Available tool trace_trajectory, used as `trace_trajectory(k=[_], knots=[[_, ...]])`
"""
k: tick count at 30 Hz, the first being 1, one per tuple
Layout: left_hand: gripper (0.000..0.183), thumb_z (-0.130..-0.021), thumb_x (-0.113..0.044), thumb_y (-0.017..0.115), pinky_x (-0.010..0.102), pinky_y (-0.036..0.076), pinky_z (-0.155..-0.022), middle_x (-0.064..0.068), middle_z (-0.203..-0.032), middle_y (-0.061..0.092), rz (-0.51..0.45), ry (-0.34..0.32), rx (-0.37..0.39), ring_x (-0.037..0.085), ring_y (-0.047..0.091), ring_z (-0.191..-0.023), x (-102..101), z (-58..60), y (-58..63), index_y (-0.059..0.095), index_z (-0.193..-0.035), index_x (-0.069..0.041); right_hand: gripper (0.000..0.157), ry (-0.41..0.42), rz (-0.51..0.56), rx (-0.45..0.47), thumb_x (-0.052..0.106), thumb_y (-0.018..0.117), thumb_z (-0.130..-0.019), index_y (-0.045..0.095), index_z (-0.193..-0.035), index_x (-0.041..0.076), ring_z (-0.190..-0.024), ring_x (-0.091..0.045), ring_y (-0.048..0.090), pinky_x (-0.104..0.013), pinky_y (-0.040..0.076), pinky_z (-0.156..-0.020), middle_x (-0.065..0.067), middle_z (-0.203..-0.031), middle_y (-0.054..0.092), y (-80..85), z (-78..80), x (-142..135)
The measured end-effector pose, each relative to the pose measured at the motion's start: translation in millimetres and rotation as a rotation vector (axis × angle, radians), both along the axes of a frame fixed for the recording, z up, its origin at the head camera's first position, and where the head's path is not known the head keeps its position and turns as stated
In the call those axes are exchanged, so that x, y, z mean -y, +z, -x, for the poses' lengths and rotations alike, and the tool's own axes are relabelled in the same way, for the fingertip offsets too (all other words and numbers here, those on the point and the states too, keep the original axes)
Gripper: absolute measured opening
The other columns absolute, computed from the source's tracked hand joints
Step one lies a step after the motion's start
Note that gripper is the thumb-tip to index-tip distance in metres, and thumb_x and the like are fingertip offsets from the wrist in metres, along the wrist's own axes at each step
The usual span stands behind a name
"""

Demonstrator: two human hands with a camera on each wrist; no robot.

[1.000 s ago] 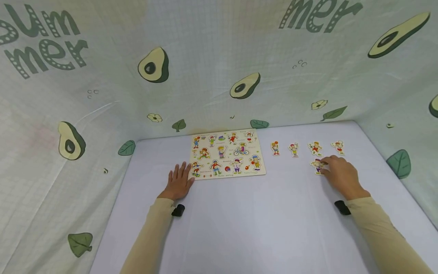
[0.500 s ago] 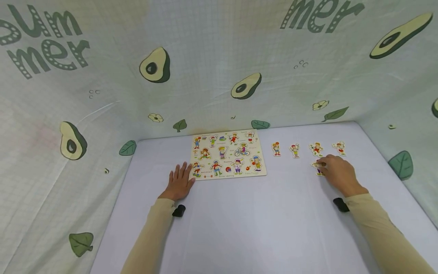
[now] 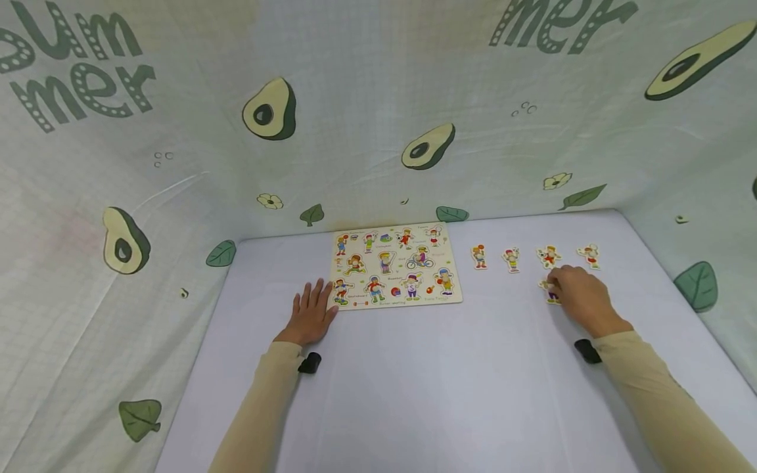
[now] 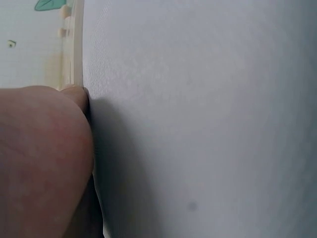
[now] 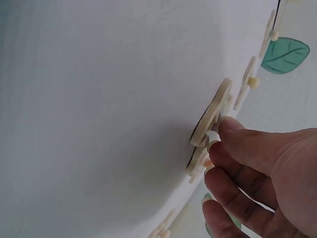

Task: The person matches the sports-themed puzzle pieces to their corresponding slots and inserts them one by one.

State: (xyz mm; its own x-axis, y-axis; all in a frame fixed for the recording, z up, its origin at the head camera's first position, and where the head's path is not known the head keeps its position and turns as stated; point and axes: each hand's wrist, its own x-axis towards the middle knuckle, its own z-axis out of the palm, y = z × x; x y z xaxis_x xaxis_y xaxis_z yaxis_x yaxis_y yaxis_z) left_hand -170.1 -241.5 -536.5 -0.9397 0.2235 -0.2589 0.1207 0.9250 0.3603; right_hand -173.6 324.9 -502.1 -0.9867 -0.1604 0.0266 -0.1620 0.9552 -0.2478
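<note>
A wooden knob puzzle board (image 3: 367, 279) with printed sports figures lies toward the back of the table. My left hand (image 3: 306, 316) rests flat beside its lower left corner, fingers spread and the fingertips and thumb at the edge. In the left wrist view, the thumb (image 4: 77, 96) meets the board's side (image 4: 78, 44). To the right of the board, my right hand (image 3: 582, 299) pinches a figure-shaped puzzle piece (image 3: 552, 297), partly covered by the fingers. The right wrist view shows this piece (image 5: 213, 111) edge-on, with thumb and index finger at its knob side.
Several more puzzle pieces stand in a row behind the right hand, among them a basketball figure (image 3: 479, 257), a figure in pink and green (image 3: 511, 260) and one in a red skirt (image 3: 590, 256). A printed cloth (image 3: 355, 98) hangs behind the white table (image 3: 426, 387).
The right thumb and fingers have drawn together at the puzzle piece, and that hand has shifted slightly left. The left hand stays at the board. The head view has shifted a little.
</note>
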Motion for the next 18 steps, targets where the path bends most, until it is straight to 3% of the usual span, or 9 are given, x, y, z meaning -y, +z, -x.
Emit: trace_trajectory(k=[7,18], knots=[[0.069,-0.115,-0.038,0.037,0.066,-0.005,-0.127,0.023,-0.177,0.0,0.008,-0.001,-0.002,0.048,-0.008,-0.161,-1,0.5,-0.1,0.012,-0.17,-0.004,0.012,0.046,0.002,-0.049,0.002,0.073,-0.097,0.07,-0.104,-0.008,-0.089,-0.043,0.065,-0.058,0.054,-0.072,-0.022,-0.095,0.07,5.1,0.8,17],[0.069,-0.115,-0.038,0.036,0.067,-0.004,-0.127,0.023,-0.177,0.001,0.004,-0.002,-0.002,0.048,-0.008,-0.161,0,0.3,-0.2,0.012,-0.17,-0.004,0.009,0.139,0.081,-0.193,0.0,0.075,-0.095,0.071,-0.103,-0.004,-0.087,-0.036,0.065,-0.052,0.055,-0.072,-0.017,-0.094,0.07,15.2,12.2,77]])
